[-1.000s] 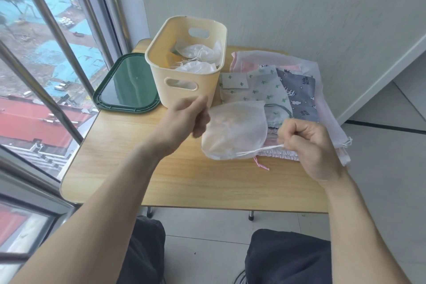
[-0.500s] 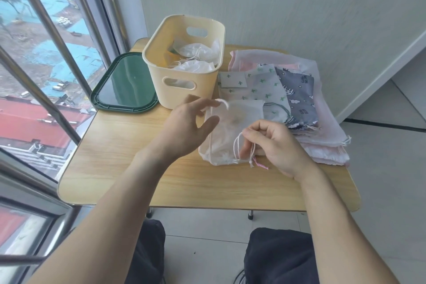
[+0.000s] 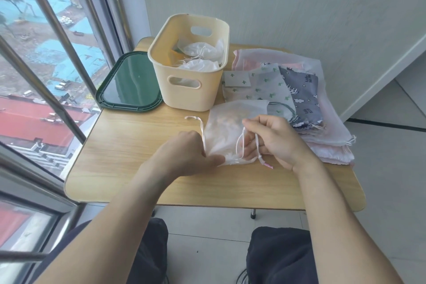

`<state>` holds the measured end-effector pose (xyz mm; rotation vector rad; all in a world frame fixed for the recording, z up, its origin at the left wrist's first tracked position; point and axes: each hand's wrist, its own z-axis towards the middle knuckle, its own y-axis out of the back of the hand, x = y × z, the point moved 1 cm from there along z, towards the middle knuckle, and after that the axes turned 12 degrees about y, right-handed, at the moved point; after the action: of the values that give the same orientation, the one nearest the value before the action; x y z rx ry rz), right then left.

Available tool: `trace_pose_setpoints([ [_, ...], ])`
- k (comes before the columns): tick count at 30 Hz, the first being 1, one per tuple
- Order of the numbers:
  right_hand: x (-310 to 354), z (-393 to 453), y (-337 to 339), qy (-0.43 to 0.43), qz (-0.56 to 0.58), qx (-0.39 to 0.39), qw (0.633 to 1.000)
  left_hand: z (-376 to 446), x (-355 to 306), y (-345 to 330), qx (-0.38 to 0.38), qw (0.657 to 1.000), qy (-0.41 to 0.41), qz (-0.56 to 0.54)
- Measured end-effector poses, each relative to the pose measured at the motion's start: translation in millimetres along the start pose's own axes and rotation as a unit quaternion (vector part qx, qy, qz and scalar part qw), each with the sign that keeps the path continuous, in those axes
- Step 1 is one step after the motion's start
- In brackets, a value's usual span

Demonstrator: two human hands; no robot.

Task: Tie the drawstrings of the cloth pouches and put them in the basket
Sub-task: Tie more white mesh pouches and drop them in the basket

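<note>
Near edge of table (image 3: 138,182): both forearms reach in over it from below the frame.

Left hand (image 3: 184,154): fingers curled, thumb and fingertips pinching the near left corner of the white pouch (image 3: 230,127) at its gathered mouth. One cord (image 3: 200,124) runs up from this grip and ends in a knotted loop lying on the wood left of the pouch.

Right hand (image 3: 274,140): fingers curled, pinching the second cord (image 3: 242,143) over the near right part of the pouch; the cord hangs in a loop below the fingers. A pink tag (image 3: 267,165) lies on the wood just under this hand.

Pouch: lies flat mid-table, sheer, mouth toward the near edge, far edge overlapping the stack.

Right side, toward the far right corner: stack of flat pouches (image 3: 322,136); a cactus-print (image 3: 269,87) and a grey-print (image 3: 302,94) one on top, pink and white ones beneath.

Far edge, middle: cream basket (image 3: 191,97), touching the stack's left side; two white pouches (image 3: 198,57) inside, mouths gathered.

Far left corner: green tray (image 3: 131,85), just beside the basket, overhanging the left edge.
</note>
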<state>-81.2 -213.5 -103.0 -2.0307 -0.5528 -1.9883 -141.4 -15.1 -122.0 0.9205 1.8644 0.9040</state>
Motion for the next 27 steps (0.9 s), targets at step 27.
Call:
trace_pose_setpoints([
  [27,-9,-13,-11,0.103,-0.400,0.044,0.910,0,-17,-2,-0.102,0.963,-0.156,-0.197],
])
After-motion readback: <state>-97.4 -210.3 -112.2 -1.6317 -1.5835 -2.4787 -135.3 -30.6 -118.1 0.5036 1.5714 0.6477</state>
